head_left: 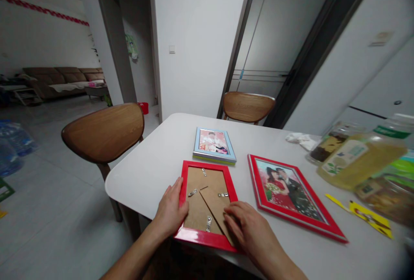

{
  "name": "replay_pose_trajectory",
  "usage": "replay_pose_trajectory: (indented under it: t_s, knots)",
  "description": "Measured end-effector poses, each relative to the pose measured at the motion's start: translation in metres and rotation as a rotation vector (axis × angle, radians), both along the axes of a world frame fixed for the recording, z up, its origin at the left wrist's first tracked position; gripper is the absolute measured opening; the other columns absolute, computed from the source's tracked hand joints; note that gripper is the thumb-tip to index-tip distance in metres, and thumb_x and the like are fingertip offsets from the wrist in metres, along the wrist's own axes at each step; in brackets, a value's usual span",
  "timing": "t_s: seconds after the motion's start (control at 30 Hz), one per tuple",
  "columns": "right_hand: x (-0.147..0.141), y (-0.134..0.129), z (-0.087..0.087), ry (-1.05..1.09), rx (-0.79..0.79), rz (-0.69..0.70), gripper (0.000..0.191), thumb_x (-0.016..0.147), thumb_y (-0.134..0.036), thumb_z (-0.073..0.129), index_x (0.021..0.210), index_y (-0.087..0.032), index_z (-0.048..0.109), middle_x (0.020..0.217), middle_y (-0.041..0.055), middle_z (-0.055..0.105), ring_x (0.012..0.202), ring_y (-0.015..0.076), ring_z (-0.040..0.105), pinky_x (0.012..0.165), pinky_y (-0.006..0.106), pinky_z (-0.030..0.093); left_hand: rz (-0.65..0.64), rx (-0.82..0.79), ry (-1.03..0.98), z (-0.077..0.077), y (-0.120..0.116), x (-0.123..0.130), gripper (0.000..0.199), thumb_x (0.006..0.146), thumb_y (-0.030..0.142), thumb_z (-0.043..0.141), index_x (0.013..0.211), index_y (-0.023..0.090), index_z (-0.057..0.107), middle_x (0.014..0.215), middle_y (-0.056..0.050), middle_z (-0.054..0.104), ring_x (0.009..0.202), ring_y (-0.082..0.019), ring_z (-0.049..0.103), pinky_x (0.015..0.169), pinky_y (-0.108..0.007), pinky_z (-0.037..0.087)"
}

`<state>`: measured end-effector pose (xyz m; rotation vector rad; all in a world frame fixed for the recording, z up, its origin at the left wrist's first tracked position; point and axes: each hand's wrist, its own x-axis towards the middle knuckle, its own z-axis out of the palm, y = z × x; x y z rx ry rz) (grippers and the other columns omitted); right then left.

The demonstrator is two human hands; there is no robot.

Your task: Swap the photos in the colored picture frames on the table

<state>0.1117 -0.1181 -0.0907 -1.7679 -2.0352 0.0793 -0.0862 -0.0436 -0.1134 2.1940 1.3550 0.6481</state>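
Observation:
A red picture frame (185, 185) lies face down at the table's near edge, its brown backing board (207, 181) showing. Several small metal clips (208, 224) sit around the board, and a stand flap (213, 211) runs slantwise across it. My left hand (171, 211) grips the frame's left side, thumb on top of the rim. On the lower right, my right hand (252, 228) has its fingers curled over the rim and the flap's lower part; its fingertips are partly hidden. To the right lies a larger red framed photo (291, 189), face up.
Behind, light blue framed photos (215, 144) are stacked on the white table (145, 172). At right stand a bottle of yellow liquid (359, 155), jars (333, 142), a crumpled tissue (300, 140) and a yellow packet (370, 219). Wooden chairs (103, 133) stand at the left and far sides.

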Motion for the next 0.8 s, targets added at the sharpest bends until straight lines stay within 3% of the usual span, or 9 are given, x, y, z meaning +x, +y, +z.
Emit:
replay_pose_trajectory:
  t_s: [0.27, 0.57, 0.67, 0.8]
  knots:
    - [0.014, 0.036, -0.008, -0.037, -0.099, -0.154, 0.025, 0.074, -0.018, 0.043, 0.086, -0.013, 0.064, 0.102, 0.0135, 0.056, 0.094, 0.0216, 0.052, 0.083, 0.033, 0.039, 0.019, -0.022, -0.134, 0.003, -0.002, -0.001, 0.060, 0.069, 0.016, 0.044, 0.126, 0.008, 0.029, 0.131, -0.012, 0.035, 0.119, -0.020, 0.033, 0.101, -0.036, 0.023]
    - [0.008, 0.045, -0.011, -0.076, -0.056, -0.223, 0.026, 0.077, -0.020, 0.041, 0.088, -0.018, 0.063, 0.088, 0.0096, 0.056, 0.080, 0.0182, 0.052, 0.070, 0.028, 0.041, 0.005, 0.004, -0.186, 0.002, -0.002, -0.001, 0.061, 0.068, 0.013, 0.044, 0.127, 0.011, 0.029, 0.130, -0.009, 0.037, 0.118, -0.021, 0.036, 0.100, -0.034, 0.026]
    - [-0.003, 0.047, -0.007, -0.115, 0.004, -0.178, 0.025, 0.076, -0.021, 0.043, 0.092, -0.018, 0.062, 0.094, 0.0104, 0.057, 0.087, 0.0208, 0.049, 0.074, 0.032, 0.039, 0.013, 0.012, -0.162, -0.001, -0.002, -0.001, 0.061, 0.069, 0.014, 0.043, 0.127, 0.010, 0.029, 0.130, -0.010, 0.037, 0.118, -0.022, 0.035, 0.100, -0.035, 0.026]
    - [-0.036, 0.056, -0.004, -0.056, 0.028, 0.048, 0.022, 0.077, -0.021, 0.044, 0.089, -0.019, 0.063, 0.097, 0.0083, 0.056, 0.090, 0.0186, 0.049, 0.078, 0.030, 0.037, 0.022, 0.027, -0.154, -0.004, -0.001, 0.000, 0.060, 0.069, 0.014, 0.043, 0.127, 0.009, 0.029, 0.130, -0.011, 0.037, 0.118, -0.022, 0.035, 0.100, -0.036, 0.026]
